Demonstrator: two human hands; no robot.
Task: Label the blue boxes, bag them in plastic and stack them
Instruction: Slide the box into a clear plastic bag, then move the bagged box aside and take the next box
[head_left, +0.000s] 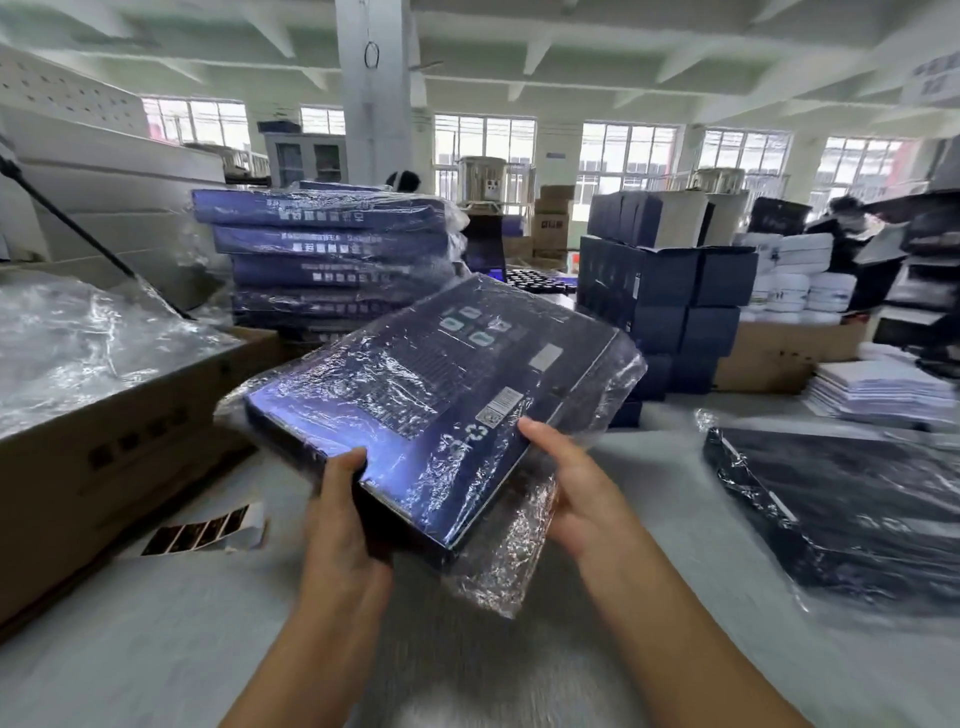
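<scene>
While crinkled clear film (78, 338) fills the brown carton (130, 457), the left hand (337, 519) grips the flat blue box (441, 395), held tilted above the grey table (156, 665) (thumb on top, fingers hidden beneath). Glossy wrinkled plastic (498, 561) blurs the box's print. The right hand (576, 493) clasps the near right edge; a second box (857, 509), also bagged, lies cut off.

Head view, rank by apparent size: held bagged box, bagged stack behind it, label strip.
1-2. held bagged box and bagged stack: comparable; the box is nearer, so unranked.
3. label strip: smallest.
</scene>
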